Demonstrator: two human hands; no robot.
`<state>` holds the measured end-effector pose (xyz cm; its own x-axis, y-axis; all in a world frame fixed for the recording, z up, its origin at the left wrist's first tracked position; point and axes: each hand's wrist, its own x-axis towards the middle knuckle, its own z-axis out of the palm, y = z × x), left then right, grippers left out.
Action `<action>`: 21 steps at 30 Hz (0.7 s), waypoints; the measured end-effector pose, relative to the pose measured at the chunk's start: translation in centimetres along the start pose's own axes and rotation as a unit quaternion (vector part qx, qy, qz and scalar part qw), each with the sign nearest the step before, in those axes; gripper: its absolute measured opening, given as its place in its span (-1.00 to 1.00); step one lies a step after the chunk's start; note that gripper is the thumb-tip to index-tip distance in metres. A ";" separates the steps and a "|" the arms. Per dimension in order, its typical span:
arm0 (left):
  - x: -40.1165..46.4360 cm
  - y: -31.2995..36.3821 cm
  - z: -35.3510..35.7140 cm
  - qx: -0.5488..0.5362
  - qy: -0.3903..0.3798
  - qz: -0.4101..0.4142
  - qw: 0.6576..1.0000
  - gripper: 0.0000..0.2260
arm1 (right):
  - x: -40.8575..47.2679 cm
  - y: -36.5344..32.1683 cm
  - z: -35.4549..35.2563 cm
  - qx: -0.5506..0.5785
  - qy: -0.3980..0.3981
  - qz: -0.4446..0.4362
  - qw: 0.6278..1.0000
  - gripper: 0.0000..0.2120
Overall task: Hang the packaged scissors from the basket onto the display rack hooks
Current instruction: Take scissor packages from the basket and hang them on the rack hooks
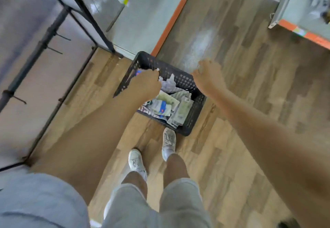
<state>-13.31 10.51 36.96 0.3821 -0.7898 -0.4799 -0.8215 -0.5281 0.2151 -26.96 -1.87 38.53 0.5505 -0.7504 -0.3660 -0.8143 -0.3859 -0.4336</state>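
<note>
Reaching into the basket [189,120], both hands [146,83] [209,76] blurred, grip unclear

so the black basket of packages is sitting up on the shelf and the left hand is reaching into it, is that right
Not quite. The head view shows the basket on the wood floor, just ahead of the person's shoes, not on a shelf. The rest holds: it is black, holds packages, and the left hand reaches into it.

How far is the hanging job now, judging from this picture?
Done: nothing visible; the rack hooks in view are bare. In hand: the left hand reaches into the basket; the right hand hovers beside it. Left: many packages remain inside.
</note>
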 end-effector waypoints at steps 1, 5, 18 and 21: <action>1.1 -0.1 1.9 -0.014 -0.030 -0.016 0.999 -0.82 | 1.1 1.7 1.5 0.014 -0.010 0.019 1.000 -0.81; 4.6 -0.6 9.8 0.033 -0.146 -0.021 0.988 -0.82 | 3.6 7.9 8.3 0.065 -0.061 0.102 0.991 -0.82; 19.4 -2.7 33.3 -0.249 -0.242 -0.187 0.919 -0.83 | 9.8 22.1 34.5 0.124 -0.122 0.277 0.945 -0.62; 24.4 -1.7 37.2 -0.478 -0.210 -0.331 0.786 -0.83 | 11.8 23.8 39.4 0.138 -0.116 0.311 0.933 -0.66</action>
<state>-18.37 3.72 -6.72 0.2542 -0.1775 -0.9507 0.2687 -0.9313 0.2457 -32.58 1.23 -8.53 0.0382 -0.6347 -0.7718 -0.9288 0.2623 -0.2617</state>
